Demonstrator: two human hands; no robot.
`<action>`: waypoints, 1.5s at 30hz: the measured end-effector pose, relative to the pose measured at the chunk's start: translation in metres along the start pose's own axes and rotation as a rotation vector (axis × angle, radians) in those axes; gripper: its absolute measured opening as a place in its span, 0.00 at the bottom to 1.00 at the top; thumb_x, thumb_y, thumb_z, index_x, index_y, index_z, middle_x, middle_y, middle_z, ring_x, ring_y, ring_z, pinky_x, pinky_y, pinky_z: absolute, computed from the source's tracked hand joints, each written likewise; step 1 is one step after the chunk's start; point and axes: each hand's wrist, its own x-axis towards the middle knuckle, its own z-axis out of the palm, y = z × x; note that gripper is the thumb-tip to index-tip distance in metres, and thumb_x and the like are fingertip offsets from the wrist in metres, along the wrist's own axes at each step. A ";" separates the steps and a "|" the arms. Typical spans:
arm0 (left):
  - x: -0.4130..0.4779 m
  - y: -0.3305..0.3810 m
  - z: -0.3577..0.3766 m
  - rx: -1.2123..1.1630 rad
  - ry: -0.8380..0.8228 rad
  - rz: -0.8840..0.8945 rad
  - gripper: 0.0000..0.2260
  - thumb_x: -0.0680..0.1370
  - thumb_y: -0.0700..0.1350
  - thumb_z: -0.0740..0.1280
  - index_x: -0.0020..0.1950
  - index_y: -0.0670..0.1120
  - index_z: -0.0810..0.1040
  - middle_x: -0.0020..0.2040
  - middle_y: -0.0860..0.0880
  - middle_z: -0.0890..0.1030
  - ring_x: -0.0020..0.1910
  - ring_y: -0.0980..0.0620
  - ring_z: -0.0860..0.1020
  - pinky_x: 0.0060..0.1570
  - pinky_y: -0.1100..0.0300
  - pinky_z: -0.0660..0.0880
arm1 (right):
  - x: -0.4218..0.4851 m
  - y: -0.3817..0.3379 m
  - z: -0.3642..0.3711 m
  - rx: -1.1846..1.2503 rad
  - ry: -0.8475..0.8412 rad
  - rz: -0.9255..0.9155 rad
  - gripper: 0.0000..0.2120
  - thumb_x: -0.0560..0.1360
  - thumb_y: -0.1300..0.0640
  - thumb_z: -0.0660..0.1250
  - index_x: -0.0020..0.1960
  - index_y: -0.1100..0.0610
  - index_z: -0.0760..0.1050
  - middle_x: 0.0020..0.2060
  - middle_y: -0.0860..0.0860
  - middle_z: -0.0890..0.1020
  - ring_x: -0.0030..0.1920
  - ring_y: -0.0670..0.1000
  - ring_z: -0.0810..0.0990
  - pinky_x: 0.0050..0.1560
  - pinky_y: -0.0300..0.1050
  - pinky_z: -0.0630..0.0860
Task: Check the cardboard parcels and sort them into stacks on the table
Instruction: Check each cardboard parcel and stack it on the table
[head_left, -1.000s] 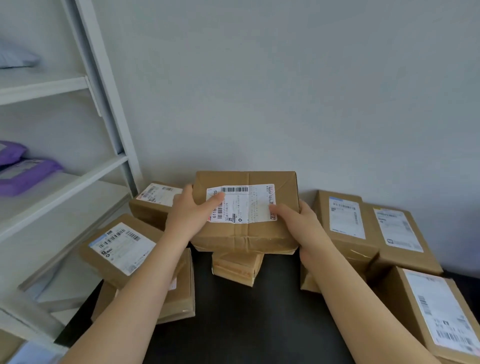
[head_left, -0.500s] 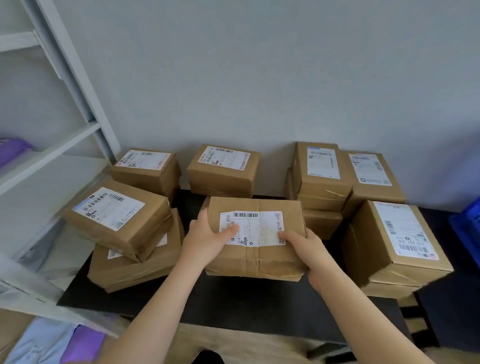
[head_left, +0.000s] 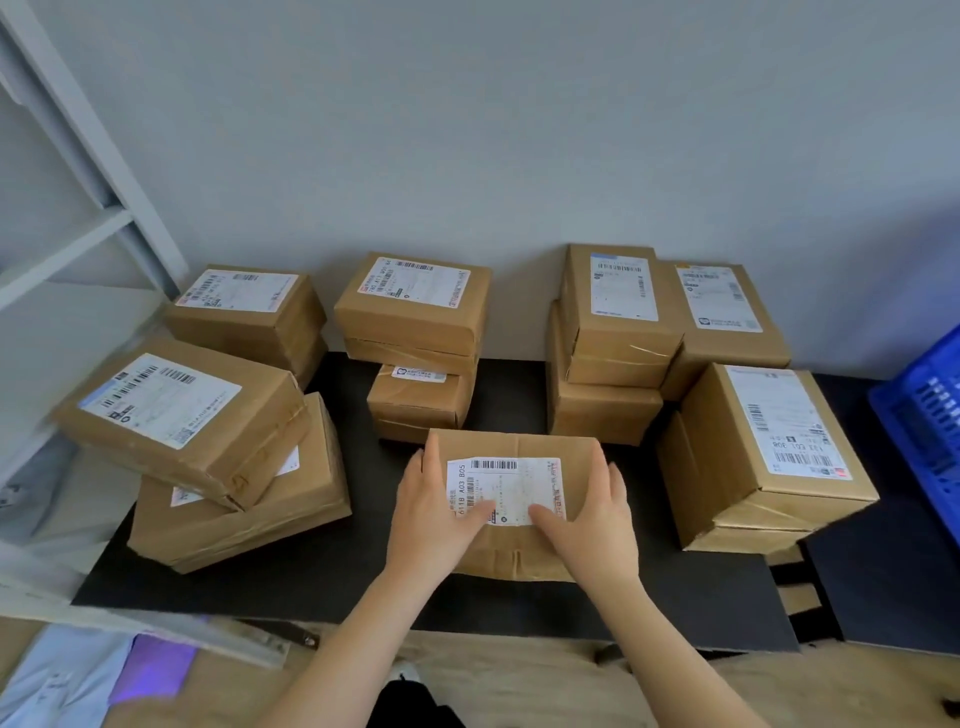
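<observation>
A brown cardboard parcel (head_left: 514, 447) with a white barcode label sits at the front middle of the black table (head_left: 337, 577). My left hand (head_left: 431, 514) grips its left side, thumb on the label. My right hand (head_left: 592, 519) grips its right side, thumb on the label too. Around it stand stacks of labelled parcels: a two-high stack at front left (head_left: 208, 441), one at back left (head_left: 249, 317), a stack behind the held parcel (head_left: 415, 332), a back-right stack (head_left: 618, 332) and a large stack at the right (head_left: 763, 452).
A white shelf frame (head_left: 83, 208) rises at the left. A blue plastic crate (head_left: 930, 415) stands at the right edge. Grey and purple mail bags (head_left: 104, 675) lie on the floor at lower left. The grey wall backs the table.
Both hands have brought the parcel down and toward me, from in front of the wall to the table's front middle. The view has tilted downward, showing more of the stacks.
</observation>
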 end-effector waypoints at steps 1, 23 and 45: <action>0.000 0.000 0.002 0.056 0.015 0.044 0.48 0.70 0.59 0.73 0.77 0.54 0.43 0.78 0.49 0.52 0.76 0.48 0.55 0.71 0.48 0.60 | 0.000 0.001 0.002 -0.077 0.025 -0.057 0.50 0.66 0.39 0.73 0.75 0.42 0.42 0.76 0.51 0.53 0.74 0.56 0.59 0.69 0.59 0.66; 0.011 0.006 0.009 0.219 -0.036 -0.002 0.48 0.67 0.62 0.73 0.76 0.57 0.45 0.77 0.51 0.46 0.75 0.45 0.57 0.62 0.46 0.71 | 0.008 0.003 0.014 -0.283 0.006 -0.154 0.48 0.66 0.32 0.68 0.72 0.37 0.38 0.76 0.49 0.42 0.73 0.57 0.56 0.56 0.48 0.76; 0.009 0.007 -0.019 -0.590 -0.223 -0.509 0.30 0.75 0.60 0.65 0.73 0.50 0.63 0.67 0.47 0.73 0.64 0.46 0.72 0.67 0.46 0.68 | 0.012 0.004 0.008 -0.259 -0.096 -0.118 0.48 0.67 0.32 0.67 0.73 0.36 0.38 0.75 0.47 0.41 0.73 0.56 0.58 0.57 0.48 0.75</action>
